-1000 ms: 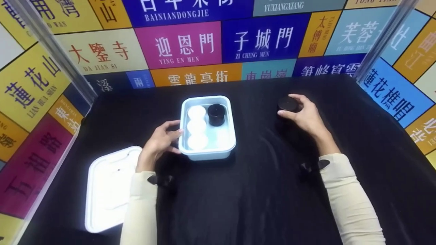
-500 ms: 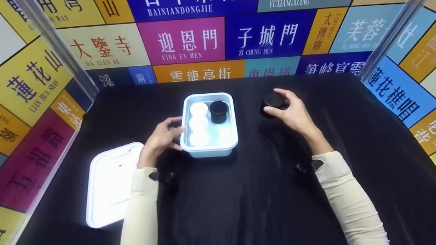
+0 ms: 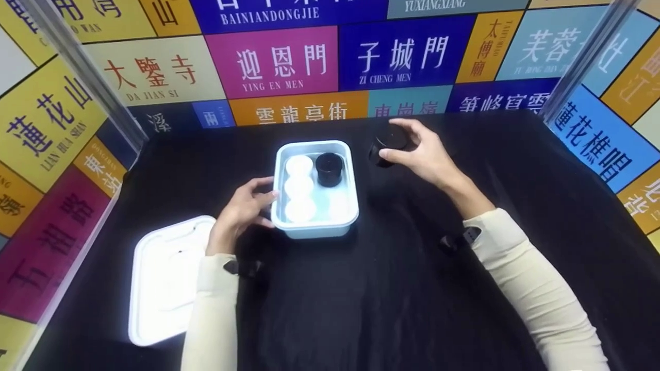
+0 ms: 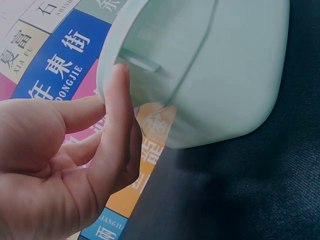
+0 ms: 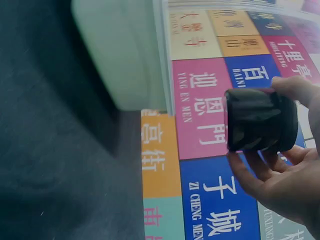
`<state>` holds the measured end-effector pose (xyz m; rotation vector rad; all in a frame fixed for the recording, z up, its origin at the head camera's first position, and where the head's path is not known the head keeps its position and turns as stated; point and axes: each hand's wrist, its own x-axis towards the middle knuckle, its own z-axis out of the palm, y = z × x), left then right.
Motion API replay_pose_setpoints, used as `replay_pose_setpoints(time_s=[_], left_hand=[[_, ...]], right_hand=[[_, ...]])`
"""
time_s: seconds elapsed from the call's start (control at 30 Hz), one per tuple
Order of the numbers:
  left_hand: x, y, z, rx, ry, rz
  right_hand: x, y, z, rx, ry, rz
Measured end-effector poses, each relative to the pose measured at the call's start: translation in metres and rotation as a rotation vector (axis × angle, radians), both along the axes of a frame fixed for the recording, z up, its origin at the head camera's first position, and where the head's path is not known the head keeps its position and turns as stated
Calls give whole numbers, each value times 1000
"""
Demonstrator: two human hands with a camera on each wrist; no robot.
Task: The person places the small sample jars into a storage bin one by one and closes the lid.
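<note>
A pale blue-green plastic box (image 3: 315, 232) stands on the black cloth. Inside it, white round pieces (image 3: 300, 185) line the left side, and a black jar (image 3: 329, 169) sits at the back right. My left hand (image 3: 243, 210) pinches the box's left rim, its thumb over the edge. In the left wrist view, fingertips (image 4: 119, 80) lie right at that rim. To the right of the box, my right hand (image 3: 427, 154) grips a second black jar (image 5: 260, 120) between thumb and fingers, held up beside the box. The right wrist view shows it smooth and glossy.
A white box lid (image 3: 165, 288) lies on the black cloth (image 3: 319, 309) at the left, partly under the left forearm. Behind the table rises a wall of colourful panels (image 3: 273, 67) with Chinese lettering. Clear upright posts (image 3: 582, 62) stand at the corners.
My right hand has carried the black jar left and farther back, closer to the box, and the jar now tilts more. The left hand stays at the box's rim.
</note>
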<state>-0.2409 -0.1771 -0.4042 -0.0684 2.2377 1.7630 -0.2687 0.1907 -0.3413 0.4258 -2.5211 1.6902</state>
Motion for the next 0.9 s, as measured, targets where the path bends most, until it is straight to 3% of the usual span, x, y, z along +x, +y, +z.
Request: replay_pose_setpoints(time_s=[0.3, 0.5, 0.9], left_hand=[[-1, -2, 1, 13, 8, 9], [0, -2, 1, 17, 0, 9], [1, -2, -1, 17, 9, -2]], right_hand=[[-6, -22, 5, 53, 56, 2], [-8, -41, 5, 96, 28, 90], [-20, -72, 1, 374, 13, 251]])
